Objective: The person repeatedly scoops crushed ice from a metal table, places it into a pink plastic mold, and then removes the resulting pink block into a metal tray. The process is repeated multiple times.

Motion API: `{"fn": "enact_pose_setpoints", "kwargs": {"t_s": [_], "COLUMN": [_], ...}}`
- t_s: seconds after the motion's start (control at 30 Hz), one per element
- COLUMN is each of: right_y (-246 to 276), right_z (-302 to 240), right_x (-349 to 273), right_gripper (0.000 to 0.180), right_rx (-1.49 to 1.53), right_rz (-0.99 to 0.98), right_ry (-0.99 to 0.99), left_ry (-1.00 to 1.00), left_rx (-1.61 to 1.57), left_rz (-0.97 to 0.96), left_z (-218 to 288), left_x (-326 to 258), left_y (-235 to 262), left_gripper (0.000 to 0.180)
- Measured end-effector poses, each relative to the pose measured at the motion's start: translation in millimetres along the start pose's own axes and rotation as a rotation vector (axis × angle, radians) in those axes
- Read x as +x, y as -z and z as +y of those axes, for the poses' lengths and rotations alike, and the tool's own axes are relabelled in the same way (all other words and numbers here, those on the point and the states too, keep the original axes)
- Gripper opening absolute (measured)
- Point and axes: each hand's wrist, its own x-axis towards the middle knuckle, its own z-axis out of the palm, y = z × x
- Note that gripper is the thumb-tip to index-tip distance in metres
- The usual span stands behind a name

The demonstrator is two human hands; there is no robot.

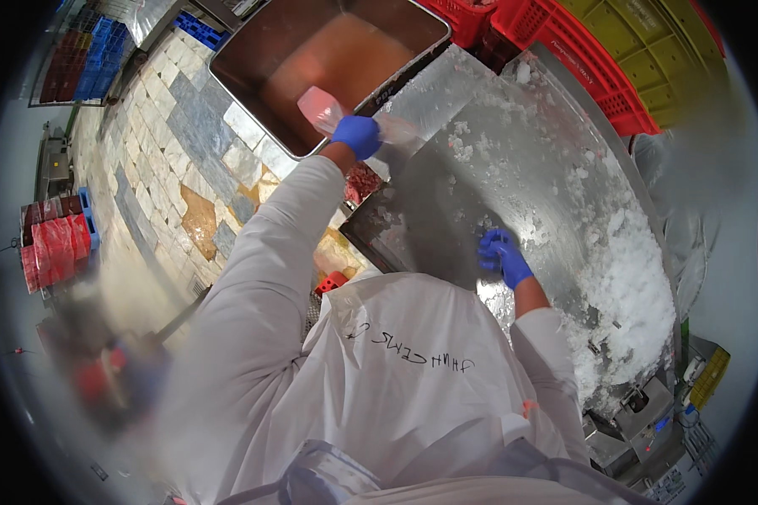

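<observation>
My left hand (358, 137), in a blue glove, is closed on a plastic bag (320, 111) with a pink flat piece showing at its far end. The bag is held over the near edge of a large steel tub (248, 97) with murky orange-brown liquid in it. Clear film trails from my grip to the right. Over the steel table (446, 198), my right hand (504, 257), also gloved in blue, has its fingers loosely bent and slightly apart, and nothing shows in it.
Crushed ice (627, 286) is heaped along the table's right side. Red crates (577, 71) and a yellow-green crate (648, 50) stand beyond it. Reddish meat pieces (362, 183) lie below my left wrist. Stacked crates (101, 59) stand across the tiled floor (156, 143).
</observation>
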Motion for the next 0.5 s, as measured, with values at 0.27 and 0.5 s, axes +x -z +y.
{"fn": "enact_pose_setpoints", "kwargs": {"t_s": [0.27,0.5], "right_y": [36,-40], "right_z": [37,-190], "right_x": [-80,-224], "right_gripper": [0.057,0.072], "right_rx": [0.083,0.235], "right_rz": [-0.009,-0.187], "right_ry": [0.075,0.949], "left_ry": [0.081,-0.194], "left_rx": [-0.274,-0.614], "left_rz": [0.086,0.237], "left_z": [-23,-17], "left_x": [-14,-16], "left_y": [-92,-44], "left_gripper": [0.034,0.031]}}
